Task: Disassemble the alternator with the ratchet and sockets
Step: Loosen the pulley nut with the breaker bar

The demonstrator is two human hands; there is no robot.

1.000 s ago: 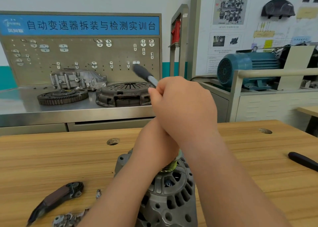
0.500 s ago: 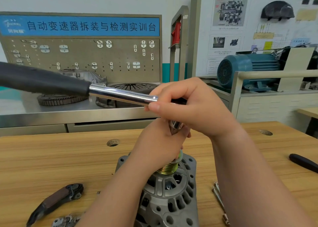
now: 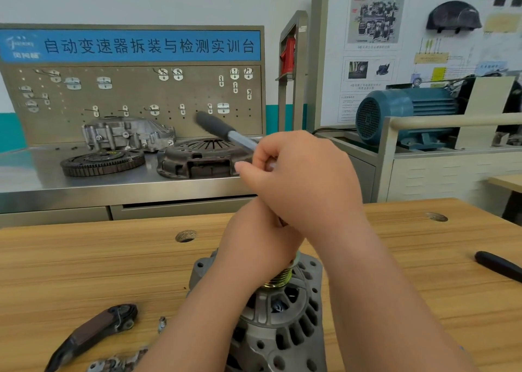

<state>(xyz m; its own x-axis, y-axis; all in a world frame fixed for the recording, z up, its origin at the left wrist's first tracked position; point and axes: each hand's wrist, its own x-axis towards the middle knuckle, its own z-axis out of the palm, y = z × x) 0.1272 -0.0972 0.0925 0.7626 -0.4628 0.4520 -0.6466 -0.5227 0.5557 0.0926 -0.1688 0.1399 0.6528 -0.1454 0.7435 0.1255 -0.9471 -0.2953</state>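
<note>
The grey alternator [image 3: 282, 332] stands on the wooden bench [image 3: 99, 273], pulley end up. My left hand [image 3: 260, 247] wraps around its brass-coloured pulley [image 3: 278, 280] from above. Directly over it, my right hand [image 3: 305, 182] grips the ratchet [image 3: 226, 133] near its head. The ratchet's black handle points up and away to the left. Both hands hide the ratchet head and any socket.
A dark removed part [image 3: 93, 333], a small screw [image 3: 161, 323] and metal bits [image 3: 113, 364] lie at the bench's front left. A black tool handle [image 3: 500, 265] lies at the right. Behind stand a steel counter with clutch parts [image 3: 203, 157] and a blue motor [image 3: 401, 114].
The ratchet handle swung from pointing far left, close to the camera, back to pointing up and away. My right hand turned with it; my left hand stayed on the pulley.
</note>
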